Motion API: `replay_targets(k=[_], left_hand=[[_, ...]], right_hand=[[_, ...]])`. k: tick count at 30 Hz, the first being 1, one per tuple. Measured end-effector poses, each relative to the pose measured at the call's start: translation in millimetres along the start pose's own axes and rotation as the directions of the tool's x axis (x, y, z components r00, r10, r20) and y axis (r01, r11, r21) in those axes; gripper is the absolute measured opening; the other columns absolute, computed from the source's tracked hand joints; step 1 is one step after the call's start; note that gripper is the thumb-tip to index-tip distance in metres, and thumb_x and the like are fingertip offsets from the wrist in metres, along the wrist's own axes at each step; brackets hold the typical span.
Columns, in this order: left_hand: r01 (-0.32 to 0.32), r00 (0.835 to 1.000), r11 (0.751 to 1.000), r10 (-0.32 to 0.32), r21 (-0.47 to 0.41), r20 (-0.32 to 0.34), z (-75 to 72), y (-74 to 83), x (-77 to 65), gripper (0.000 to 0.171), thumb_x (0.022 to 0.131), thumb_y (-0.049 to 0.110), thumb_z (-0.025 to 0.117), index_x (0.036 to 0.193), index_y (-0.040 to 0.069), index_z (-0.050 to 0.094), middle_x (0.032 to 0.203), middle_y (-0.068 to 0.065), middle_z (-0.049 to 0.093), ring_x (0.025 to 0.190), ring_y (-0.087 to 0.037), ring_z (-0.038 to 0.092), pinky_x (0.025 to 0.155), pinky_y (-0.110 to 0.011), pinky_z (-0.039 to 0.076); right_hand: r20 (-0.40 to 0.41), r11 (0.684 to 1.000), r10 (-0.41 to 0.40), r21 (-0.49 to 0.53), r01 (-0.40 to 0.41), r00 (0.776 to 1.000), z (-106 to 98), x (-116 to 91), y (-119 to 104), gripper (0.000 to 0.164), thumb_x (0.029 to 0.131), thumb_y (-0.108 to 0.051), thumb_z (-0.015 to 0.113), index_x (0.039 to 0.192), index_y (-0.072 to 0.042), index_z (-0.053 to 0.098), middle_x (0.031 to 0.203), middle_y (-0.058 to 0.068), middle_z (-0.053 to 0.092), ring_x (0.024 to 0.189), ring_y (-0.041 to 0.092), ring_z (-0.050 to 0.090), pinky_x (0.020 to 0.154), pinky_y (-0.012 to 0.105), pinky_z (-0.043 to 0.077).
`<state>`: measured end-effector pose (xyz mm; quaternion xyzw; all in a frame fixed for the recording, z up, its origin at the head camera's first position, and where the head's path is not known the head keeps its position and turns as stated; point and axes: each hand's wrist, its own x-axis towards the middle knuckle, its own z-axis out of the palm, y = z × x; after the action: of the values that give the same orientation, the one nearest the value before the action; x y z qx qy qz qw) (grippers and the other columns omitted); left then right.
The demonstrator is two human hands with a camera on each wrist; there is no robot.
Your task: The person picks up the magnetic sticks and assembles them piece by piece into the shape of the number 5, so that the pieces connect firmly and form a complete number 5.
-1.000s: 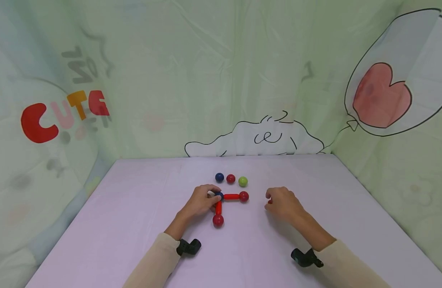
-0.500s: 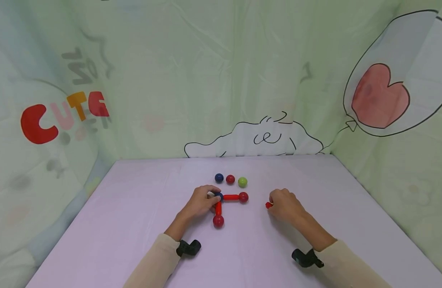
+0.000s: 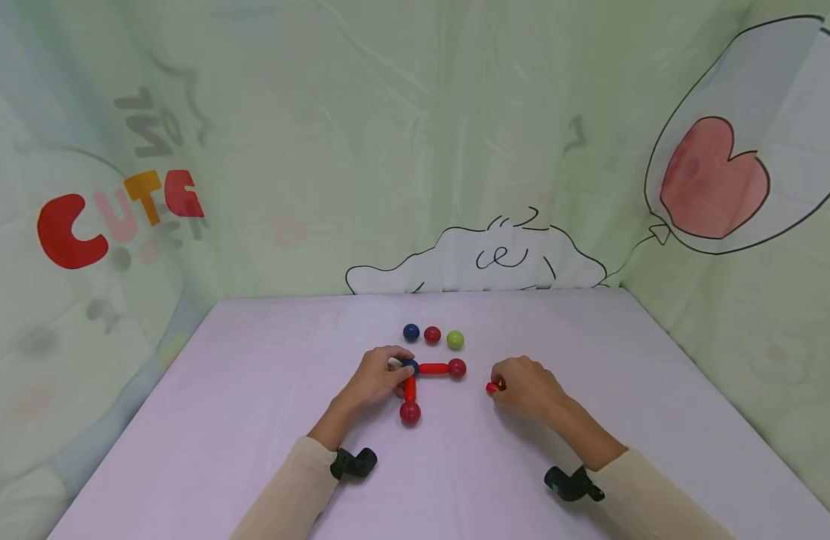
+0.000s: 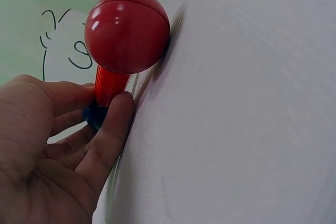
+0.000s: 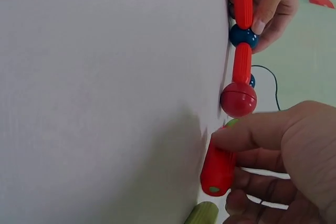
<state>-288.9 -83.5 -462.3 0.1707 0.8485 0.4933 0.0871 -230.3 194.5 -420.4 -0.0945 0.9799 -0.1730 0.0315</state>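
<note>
Head view, starting at the left: coloured letters (image 3: 142, 195) show on the pale green curtain (image 3: 287, 135) that stands around the table (image 3: 205, 405). Next comes the left hand (image 3: 377, 373), below a beige sleeve (image 3: 290, 487) with a black camera (image 3: 354, 463) at the wrist. Its thumb and fingers are bent around the corner ball (image 5: 243, 35), a blue one, and pinch it near the tabletop. From that ball one red stick (image 3: 410, 390) runs toward the person to the near red ball (image 3: 410, 413), and a second red stick (image 3: 434, 369) runs right to the end red ball (image 3: 458, 368), making an L shape. Behind the L, in a row from left to right, sit a loose blue ball (image 3: 411, 332), a loose red ball (image 3: 432, 335) and a green ball (image 3: 455, 340). Farther right, apart from the L, the right hand (image 3: 526, 386) pinches a short red piece (image 5: 218, 166) between thumb and bent fingers; the right wrist view shows a green spot on its end. A green stick (image 5: 202, 213) is partly visible near those fingers; whether they touch it I cannot tell.
</note>
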Motion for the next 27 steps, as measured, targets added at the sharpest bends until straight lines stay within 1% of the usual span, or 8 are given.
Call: replay_targets(k=[4, 9, 13, 17, 21, 23, 27], left_hand=[[-0.001, 1.0, 1.0, 0.001, -0.006, 0.001, -0.4, -0.1, 0.0, 0.031, 0.098, 0.013, 0.067, 0.129, 0.005, 0.066, 0.103, -0.01, 0.066, 0.065, -0.017, 0.069, 0.066, -0.03, 0.059], [0.002, 1.0, 1.0, -0.002, -0.003, 0.003, -0.7, -0.2, 0.1, 0.032, 0.098, 0.014, 0.067, 0.129, 0.005, 0.065, 0.105, -0.01, 0.065, 0.065, -0.017, 0.069, 0.066, -0.029, 0.059], [0.008, 1.0, 1.0, -0.008, -0.003, 0.002, -0.5, 0.0, 0.1, 0.032, 0.098, 0.014, 0.067, 0.129, 0.004, 0.065, 0.106, -0.01, 0.065, 0.065, -0.018, 0.068, 0.066, -0.03, 0.059], [0.012, 1.0, 1.0, -0.012, -0.004, 0.001, 0.0, 0.1, 0.0, 0.033, 0.098, 0.014, 0.067, 0.129, 0.004, 0.065, 0.107, -0.011, 0.065, 0.066, -0.018, 0.068, 0.066, -0.03, 0.059], [0.018, 1.0, 1.0, -0.018, -0.004, 0.003, 0.2, -0.2, -0.1, 0.033, 0.098, 0.014, 0.068, 0.13, 0.004, 0.065, 0.108, -0.011, 0.064, 0.067, -0.018, 0.068, 0.067, -0.029, 0.059], [0.02, 1.0, 1.0, -0.02, -0.003, 0.002, 0.2, -0.3, 0.1, 0.033, 0.098, 0.014, 0.067, 0.13, 0.005, 0.065, 0.108, -0.01, 0.064, 0.067, -0.018, 0.068, 0.067, -0.029, 0.059], [0.022, 1.0, 1.0, -0.022, 0.001, 0.001, 0.1, -0.3, 0.4, 0.033, 0.099, 0.015, 0.067, 0.13, 0.006, 0.065, 0.108, -0.009, 0.064, 0.068, -0.018, 0.068, 0.067, -0.03, 0.059]], right_hand=[[0.01, 0.998, -0.056, 0.03, 0.056, 0.998, 2.4, 1.6, -4.4, 0.015, 0.085, -0.009, 0.08, 0.099, -0.007, 0.075, 0.084, 0.0, 0.064, 0.078, 0.018, 0.056, 0.071, 0.032, 0.055], [0.028, 0.989, -0.123, 0.089, 0.12, 0.992, 3.6, 3.8, -11.5, 0.019, 0.084, -0.008, 0.081, 0.102, -0.008, 0.075, 0.086, -0.002, 0.063, 0.082, 0.016, 0.056, 0.074, 0.031, 0.056], [0.054, 0.98, -0.157, 0.136, 0.149, 0.986, 4.6, 4.5, -18.7, 0.024, 0.084, -0.008, 0.081, 0.107, -0.008, 0.075, 0.09, -0.003, 0.065, 0.085, 0.015, 0.057, 0.077, 0.031, 0.057], [0.067, 0.968, -0.199, 0.169, 0.186, 0.978, 6.0, 5.5, -27.1, 0.024, 0.085, -0.007, 0.081, 0.108, -0.009, 0.075, 0.094, -0.003, 0.066, 0.089, 0.015, 0.058, 0.081, 0.032, 0.058], [0.08, 0.953, -0.256, 0.187, 0.238, 0.963, 7.9, 6.7, -36.4, 0.02, 0.085, -0.008, 0.081, 0.104, -0.011, 0.075, 0.094, -0.004, 0.066, 0.091, 0.015, 0.057, 0.082, 0.033, 0.057], [0.094, 0.948, -0.269, 0.202, 0.246, 0.958, 8.8, 7.2, -41.2, 0.019, 0.085, -0.009, 0.081, 0.104, -0.012, 0.075, 0.092, -0.005, 0.066, 0.091, 0.015, 0.057, 0.082, 0.034, 0.057], [0.123, 0.947, -0.265, 0.219, 0.234, 0.956, 11.1, 7.9, -49.1, 0.02, 0.085, -0.01, 0.081, 0.103, -0.012, 0.075, 0.089, -0.006, 0.065, 0.089, 0.015, 0.056, 0.081, 0.033, 0.056]])
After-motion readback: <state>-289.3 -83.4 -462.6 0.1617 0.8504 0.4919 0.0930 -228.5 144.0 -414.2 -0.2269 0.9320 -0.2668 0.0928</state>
